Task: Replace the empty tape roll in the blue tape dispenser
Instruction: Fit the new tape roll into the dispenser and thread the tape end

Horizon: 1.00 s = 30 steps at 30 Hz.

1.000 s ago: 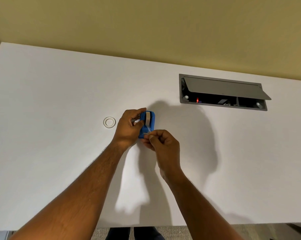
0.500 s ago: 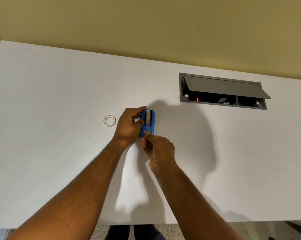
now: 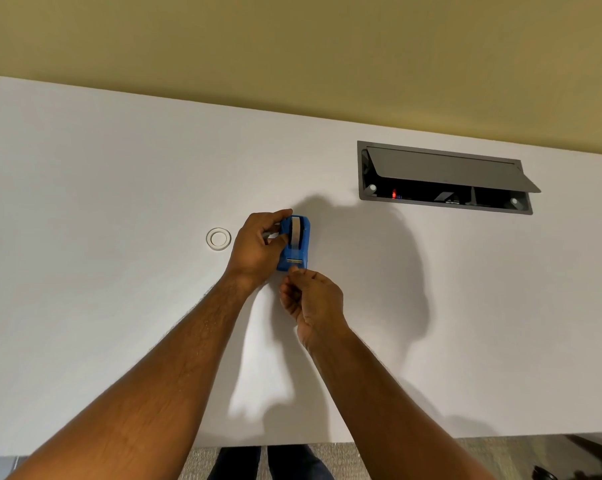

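White table, mid-frame: blue tape dispenser gripped by left hand, tape end pinched by right hand fingers (new roll seated); tearing at the cutter is needed next.

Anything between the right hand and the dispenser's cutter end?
Nothing visible. The right hand sits just below the cutter end of the blue tape dispenser, which the left hand grips from its side.

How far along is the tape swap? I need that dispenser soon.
Nearly done. The empty roll lies on the table, apart from the blue dispenser, which already holds a roll with tape running toward the cutter. The left hand holds the dispenser while the right hand pinches the tape end at the cutter. Left: tearing or seating that end.
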Available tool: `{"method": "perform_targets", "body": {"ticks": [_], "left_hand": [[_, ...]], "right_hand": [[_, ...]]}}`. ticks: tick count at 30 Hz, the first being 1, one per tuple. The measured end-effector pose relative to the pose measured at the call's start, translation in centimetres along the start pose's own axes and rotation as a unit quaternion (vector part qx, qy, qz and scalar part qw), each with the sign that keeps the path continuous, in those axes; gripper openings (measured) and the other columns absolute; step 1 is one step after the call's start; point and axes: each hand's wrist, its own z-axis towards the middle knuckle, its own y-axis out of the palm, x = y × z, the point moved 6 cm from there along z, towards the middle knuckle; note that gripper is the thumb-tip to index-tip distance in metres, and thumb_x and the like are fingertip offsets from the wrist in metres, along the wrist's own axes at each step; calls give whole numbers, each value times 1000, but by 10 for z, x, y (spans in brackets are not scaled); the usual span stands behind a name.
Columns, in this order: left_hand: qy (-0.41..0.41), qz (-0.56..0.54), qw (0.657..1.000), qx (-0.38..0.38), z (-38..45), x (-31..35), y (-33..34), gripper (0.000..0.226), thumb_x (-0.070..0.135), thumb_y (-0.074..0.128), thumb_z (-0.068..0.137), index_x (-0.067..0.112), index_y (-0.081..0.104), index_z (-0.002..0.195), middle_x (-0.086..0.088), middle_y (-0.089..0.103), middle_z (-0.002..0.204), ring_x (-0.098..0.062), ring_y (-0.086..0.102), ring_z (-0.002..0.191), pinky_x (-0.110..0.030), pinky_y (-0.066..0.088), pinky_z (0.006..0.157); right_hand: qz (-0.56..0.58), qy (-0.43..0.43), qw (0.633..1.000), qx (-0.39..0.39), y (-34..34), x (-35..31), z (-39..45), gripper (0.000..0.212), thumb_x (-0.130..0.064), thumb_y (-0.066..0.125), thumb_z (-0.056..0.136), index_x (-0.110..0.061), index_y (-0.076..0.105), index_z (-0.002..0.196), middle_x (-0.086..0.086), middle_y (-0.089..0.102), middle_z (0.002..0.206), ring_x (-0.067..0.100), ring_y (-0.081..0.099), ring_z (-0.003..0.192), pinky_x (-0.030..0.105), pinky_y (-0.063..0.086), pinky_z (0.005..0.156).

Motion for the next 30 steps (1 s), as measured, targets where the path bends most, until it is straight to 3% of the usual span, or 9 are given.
{"method": "perform_targets", "body": {"ticks": [8,20,24,28,30], "left_hand": [[-2,-2,1000,-5,2,-3,0,42,3,64,93,24,63,129,2,61,130,-3,62,109,-3,50,81],[2,-1,1000,-9,3,-4,0,41,4,63,94,23,62,130,8,59,126,4,60,107,-2,48,79],[8,6,1000,-9,4,-5,-1,41,3,63,94,24,63,129,7,60,125,3,61,106,-1,48,79],[11,11,1000,-6,4,-7,-1,40,4,63,94,23,63,129,6,60,125,2,61,106,-1,48,79],[13,13,1000,-4,3,-7,0,41,3,62,94,23,62,130,6,60,125,2,60,107,-1,48,79]], "right_hand": [[-60,-60,996,12,-2,0,10,13,-23,74,89,-11,74,92,10,77,81,18,70,67,28,61,66],[-207,-164,964,31,-12,-6,25,25,-42,73,87,-19,72,77,-4,73,61,9,67,49,17,53,48],[-349,-260,898,68,-18,-18,29,33,-57,68,85,-25,60,82,-4,68,66,14,66,50,21,54,51],[-541,-353,760,75,-14,-31,30,38,-64,54,90,-27,48,84,-13,53,63,8,52,53,18,37,50],[-591,-371,714,61,-10,-34,32,36,-62,48,94,-28,44,85,-15,46,60,7,46,48,17,29,48]]}}
